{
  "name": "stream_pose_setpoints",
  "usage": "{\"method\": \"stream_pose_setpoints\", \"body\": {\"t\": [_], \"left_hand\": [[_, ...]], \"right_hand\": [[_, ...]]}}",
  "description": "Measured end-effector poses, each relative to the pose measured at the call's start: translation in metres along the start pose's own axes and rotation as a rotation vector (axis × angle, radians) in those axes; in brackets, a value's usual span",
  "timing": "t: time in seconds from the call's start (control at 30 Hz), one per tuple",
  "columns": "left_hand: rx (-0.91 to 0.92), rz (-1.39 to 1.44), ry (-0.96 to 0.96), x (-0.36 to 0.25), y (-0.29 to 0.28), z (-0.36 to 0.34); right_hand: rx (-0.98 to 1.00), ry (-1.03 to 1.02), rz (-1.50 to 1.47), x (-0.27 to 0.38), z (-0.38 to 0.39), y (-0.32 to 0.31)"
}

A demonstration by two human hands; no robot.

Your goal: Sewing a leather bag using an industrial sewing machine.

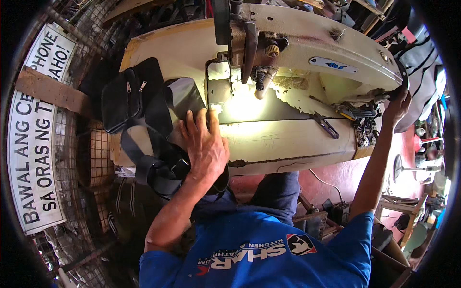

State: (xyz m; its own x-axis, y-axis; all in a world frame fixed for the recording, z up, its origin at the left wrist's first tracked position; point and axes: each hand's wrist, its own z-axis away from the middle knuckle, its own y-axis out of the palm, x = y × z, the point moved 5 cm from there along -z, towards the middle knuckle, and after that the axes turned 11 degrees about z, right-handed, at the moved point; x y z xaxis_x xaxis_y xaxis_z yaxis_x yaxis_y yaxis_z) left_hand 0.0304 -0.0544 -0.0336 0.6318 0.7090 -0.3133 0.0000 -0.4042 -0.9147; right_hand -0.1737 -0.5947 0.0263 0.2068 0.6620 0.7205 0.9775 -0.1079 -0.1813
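Observation:
My left hand (204, 146) lies with fingers stretched over black fabric and grey-lined material (185, 96), beside the presser area of a cream industrial sewing machine (302, 48). A black zippered bag (132, 101) and loops of wide black strap (153, 175) with a buckle sit left of that hand. At the machine's right end, my right hand (398, 108) has its fingers curled on the dark handwheel (402, 79). A bright lamp spot lights the bed below the needle. Small dark snips (326, 126) lie on the bed, near a metal winder mechanism (362, 129).
A wire mesh grille (96, 168) with white signs (33, 158) and a brown board (53, 89) borders the left. Behind the machine and along the right are piled items and grey material (422, 91). Below the table are a pink floor (331, 182), a cable and wooden clutter (403, 216).

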Motion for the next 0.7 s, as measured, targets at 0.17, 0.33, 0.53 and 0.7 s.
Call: {"method": "stream_pose_setpoints", "body": {"t": [0.17,0.33,0.53,0.7], "left_hand": [[-0.042,-0.137,0.145,0.015,-0.012,-0.021],[0.045,-0.217,0.363,0.012,-0.018,-0.044],[0.282,-0.246,0.46,0.021,-0.019,-0.058],[0.345,-0.211,0.45,0.024,-0.032,-0.064]], "right_hand": [[-0.093,-0.344,0.705,0.045,0.004,-0.016],[0.621,-0.532,0.541,0.12,0.187,0.004],[0.798,-0.511,0.556,0.129,0.235,0.031],[0.825,-0.495,0.487,0.156,0.244,0.033]]}}
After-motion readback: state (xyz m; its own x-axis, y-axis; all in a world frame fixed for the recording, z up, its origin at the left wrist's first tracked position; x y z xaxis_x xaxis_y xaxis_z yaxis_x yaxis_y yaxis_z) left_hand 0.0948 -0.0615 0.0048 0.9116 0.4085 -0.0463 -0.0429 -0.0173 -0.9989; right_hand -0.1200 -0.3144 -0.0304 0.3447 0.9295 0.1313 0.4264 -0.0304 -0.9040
